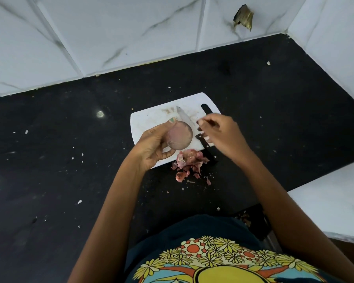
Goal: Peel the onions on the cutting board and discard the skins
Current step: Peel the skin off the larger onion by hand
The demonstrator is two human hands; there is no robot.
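While I look down from the head camera, the black countertop [59, 160] spreads around my white cutting board [149, 119], flecked all over with small pale scraps. White marble-look wall tiles [110, 33] run along the far edge from nine o'clock to one o'clock, and a brown dried scrap [243, 17] clings to them at one o'clock. A kitchen knife [192, 127] lies across the board, its blade tip pointing to eleven o'clock and its black handle running out past the board's near edge toward five o'clock; my hands cover part of it. A heap of pink onion skins [189, 162] sits at the board's near edge and spills onto the counter at six o'clock.

My left hand [153, 144] curls round the peeled onion [179, 135], thumb over its far side, holding it above the board's near left part. The onion is nearly round, so I cannot tell which way its axis runs. My right hand [217, 133] hovers just beside it at three o'clock, fingertips pressed together; whether they pinch a bit of skin I cannot tell.
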